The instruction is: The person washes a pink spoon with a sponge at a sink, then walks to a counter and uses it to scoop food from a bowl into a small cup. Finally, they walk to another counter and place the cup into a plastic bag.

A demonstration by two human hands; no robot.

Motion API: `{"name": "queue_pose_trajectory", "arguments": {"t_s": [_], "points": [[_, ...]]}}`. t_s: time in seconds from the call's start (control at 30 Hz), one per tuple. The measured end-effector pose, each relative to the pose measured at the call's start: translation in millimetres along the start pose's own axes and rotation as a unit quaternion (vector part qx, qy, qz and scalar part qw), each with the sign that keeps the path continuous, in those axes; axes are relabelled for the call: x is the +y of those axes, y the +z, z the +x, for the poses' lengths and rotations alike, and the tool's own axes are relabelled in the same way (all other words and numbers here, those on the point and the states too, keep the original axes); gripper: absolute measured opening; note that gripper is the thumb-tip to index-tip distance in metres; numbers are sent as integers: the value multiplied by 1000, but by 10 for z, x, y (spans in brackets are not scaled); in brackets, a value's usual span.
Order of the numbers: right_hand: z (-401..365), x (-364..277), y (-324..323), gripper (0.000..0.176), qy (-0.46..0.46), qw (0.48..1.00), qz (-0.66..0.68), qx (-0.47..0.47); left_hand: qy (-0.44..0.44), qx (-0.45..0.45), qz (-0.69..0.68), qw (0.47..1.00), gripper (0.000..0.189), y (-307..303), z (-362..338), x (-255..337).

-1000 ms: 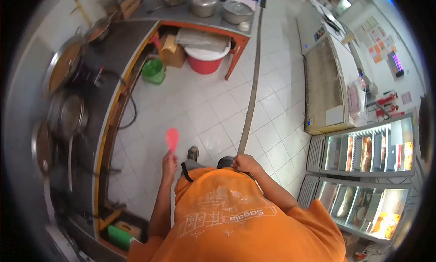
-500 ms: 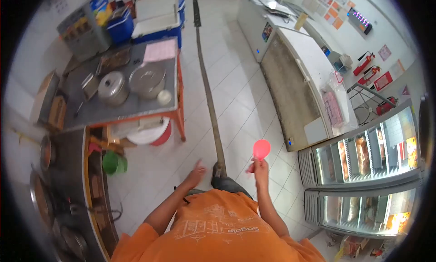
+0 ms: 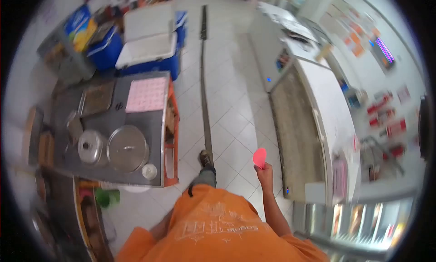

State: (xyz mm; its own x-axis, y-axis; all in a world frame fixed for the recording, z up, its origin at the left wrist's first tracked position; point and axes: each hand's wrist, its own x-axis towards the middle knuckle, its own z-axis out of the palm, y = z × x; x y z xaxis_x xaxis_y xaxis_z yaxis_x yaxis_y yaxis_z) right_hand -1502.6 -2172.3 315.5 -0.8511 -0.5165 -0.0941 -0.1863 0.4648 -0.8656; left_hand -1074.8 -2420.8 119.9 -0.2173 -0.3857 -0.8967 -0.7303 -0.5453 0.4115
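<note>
My right hand [image 3: 265, 174] is closed around the handle of a pink plastic scoop [image 3: 259, 157], held out over the tiled floor with its rounded end pointing forward. My left hand is out of sight; only part of that arm shows beside my orange shirt [image 3: 218, 225]. To the left stands a dark-topped table [image 3: 152, 96] with an orange frame. On it are a wide lidded pot [image 3: 128, 148], a smaller lidded pot [image 3: 91, 146] and a small white container [image 3: 149, 171].
Along the right runs a white chest freezer [image 3: 334, 112], with a lit display cooler [image 3: 363, 221] nearer me. An open blue-and-white ice box [image 3: 147, 57] stands beyond the table. A dark floor strip [image 3: 205, 94] runs ahead between them. A green container [image 3: 106, 198] sits low at left.
I have moved forward along the floor, and the table and freezer have come closer. My left hand has gone out of view. The scoop stays in my right hand, now turned more edge-on.
</note>
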Motion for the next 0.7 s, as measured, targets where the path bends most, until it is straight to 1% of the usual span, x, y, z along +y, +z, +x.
{"name": "queue_pose_trajectory", "arguments": {"t_s": [0.07,0.1,0.13,0.17,0.2,0.23,0.33,0.4,0.47,0.5,0.53,0.57,0.6,0.63,0.67,0.7], "points": [[561,265,189,26,86,986,-145,-12,51,15,37,998,54,52,134,280],[776,395,313,26,74,980,-171,-71,59,25,49,997,52,82,146,415],[992,560,433,35,214,969,-86,-85,66,38,55,996,50,118,136,592],[1098,866,483,44,364,927,-14,-83,57,47,53,996,48,176,136,742],[1251,1485,420,56,202,937,-196,-207,51,54,47,996,46,210,79,855],[1403,1948,498,51,198,937,-187,-217,37,62,37,997,44,302,36,953],[2055,1632,503,45,210,872,-279,-344,-2,70,13,997,38,584,-58,1236],[2743,1311,601,42,185,831,-323,-413,-10,68,21,997,35,799,-82,1391],[3514,952,749,39,144,793,-359,-470,1,74,66,995,31,962,-114,1596],[3935,779,876,37,119,774,-375,-496,31,93,117,988,30,1009,-115,1718],[4356,602,1020,36,89,754,-389,-522,61,134,148,978,29,1004,-160,1902],[4769,383,1208,35,54,733,-405,-544,80,195,138,968,28,958,-241,2155],[5126,84,1431,33,18,709,-419,-566,78,272,-5,959,25,790,-388,2489],[5451,-180,1641,32,-10,693,-428,-580,77,340,-143,926,23,579,-689,2901],[5738,-503,1875,31,-22,681,-426,-595,40,428,-213,877,23,346,-842,3236],[5946,-830,2138,30,-2,689,-400,-605,7,512,-273,815,24,49,-961,3479]]}}
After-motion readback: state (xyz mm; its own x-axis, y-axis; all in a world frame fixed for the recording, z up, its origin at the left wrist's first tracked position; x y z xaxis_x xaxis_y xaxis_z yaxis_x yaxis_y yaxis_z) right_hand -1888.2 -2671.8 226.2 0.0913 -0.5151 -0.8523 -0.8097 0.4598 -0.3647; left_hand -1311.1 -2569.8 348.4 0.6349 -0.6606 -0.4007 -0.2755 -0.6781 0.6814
